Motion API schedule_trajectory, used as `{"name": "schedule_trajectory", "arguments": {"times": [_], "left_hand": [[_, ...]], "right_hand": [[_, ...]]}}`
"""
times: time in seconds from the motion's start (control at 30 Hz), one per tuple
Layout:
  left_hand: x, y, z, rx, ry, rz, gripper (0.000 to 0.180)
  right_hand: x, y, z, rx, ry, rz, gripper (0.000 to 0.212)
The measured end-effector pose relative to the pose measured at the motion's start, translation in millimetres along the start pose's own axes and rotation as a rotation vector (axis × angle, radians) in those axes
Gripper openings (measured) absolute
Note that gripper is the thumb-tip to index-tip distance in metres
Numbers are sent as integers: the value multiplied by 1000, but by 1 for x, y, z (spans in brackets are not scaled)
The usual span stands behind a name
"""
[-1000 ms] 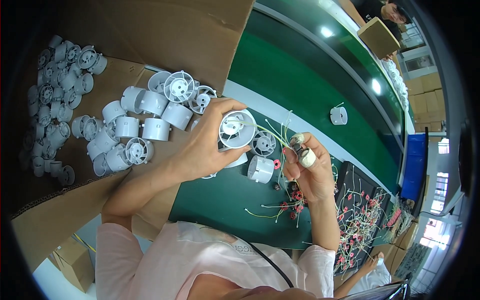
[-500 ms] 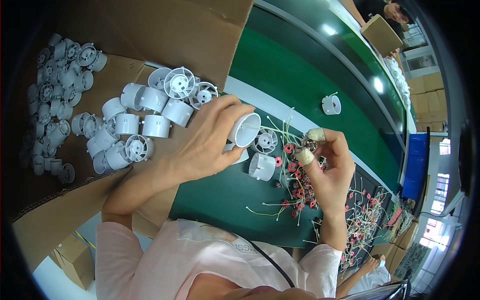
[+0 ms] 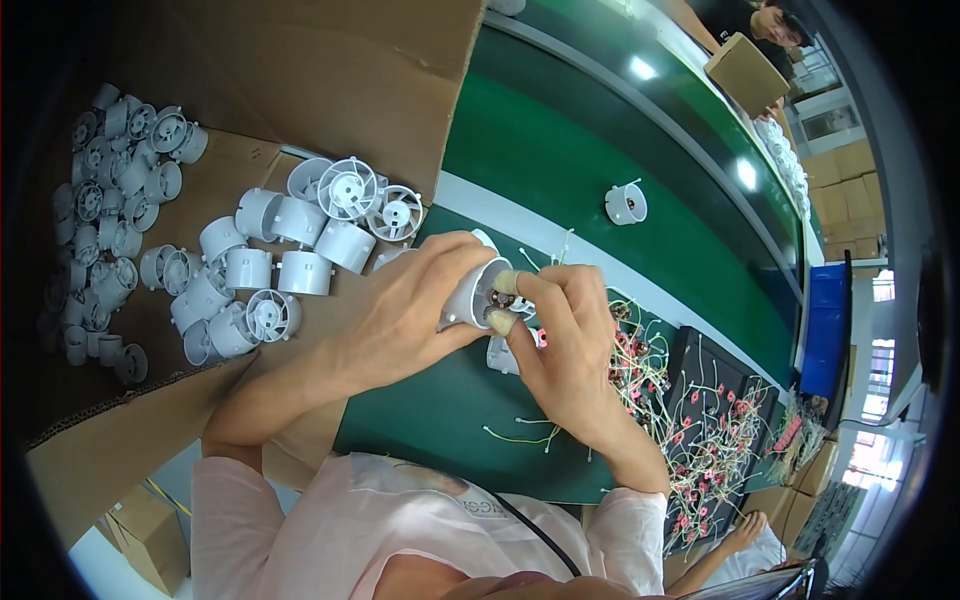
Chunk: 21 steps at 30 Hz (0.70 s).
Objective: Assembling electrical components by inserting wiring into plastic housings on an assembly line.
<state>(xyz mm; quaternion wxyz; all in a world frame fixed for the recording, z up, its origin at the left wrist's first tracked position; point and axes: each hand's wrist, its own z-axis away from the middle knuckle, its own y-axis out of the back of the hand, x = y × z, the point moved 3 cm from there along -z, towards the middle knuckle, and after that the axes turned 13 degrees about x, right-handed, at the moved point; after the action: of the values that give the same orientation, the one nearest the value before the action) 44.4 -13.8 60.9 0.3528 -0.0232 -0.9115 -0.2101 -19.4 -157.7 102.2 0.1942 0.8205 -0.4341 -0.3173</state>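
My left hand (image 3: 400,310) is wrapped round a white plastic fan housing (image 3: 466,300), its open round mouth turned to the right. At that mouth my right hand (image 3: 565,350) pinches a small dark motor coil (image 3: 500,299) between thumb and forefinger, both tips covered in pale wraps. The coil is partly inside the rim; how deep it sits is hidden by the fingers. Beneath my hands, another white housing (image 3: 502,355) shows in part on the green table (image 3: 420,420). Wired coils with red parts (image 3: 632,350) lie in a pile just right of my right hand.
At left, an open cardboard box (image 3: 330,70) and its flap carry many white housings (image 3: 245,268). One housing (image 3: 626,204) sits on the green conveyor (image 3: 560,130). More wired coils fill a black tray (image 3: 690,365) at right. Across the conveyor a person holds a cardboard box (image 3: 747,75).
My right hand has moved left from above the coil pile, bringing the coil to the housing's mouth. My left hand still holds the housing, now slightly lower. The view has shifted a little.
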Motion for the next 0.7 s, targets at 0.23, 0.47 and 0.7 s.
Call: {"name": "schedule_trajectory", "arguments": {"times": [0.23, 0.47, 0.7], "left_hand": [[4, 5, -5, -20, -87, -169, 67], [3, 1, -3, -42, -54, -133, 64], [3, 2, -3, 30, 43, 16, 61]], "right_hand": [[7, -9, 11, -74, -210, -166, 33], [5, -16, 6, -40, -111, -183, 31], [9, -9, -9, 3, -89, -105, 31]]}}
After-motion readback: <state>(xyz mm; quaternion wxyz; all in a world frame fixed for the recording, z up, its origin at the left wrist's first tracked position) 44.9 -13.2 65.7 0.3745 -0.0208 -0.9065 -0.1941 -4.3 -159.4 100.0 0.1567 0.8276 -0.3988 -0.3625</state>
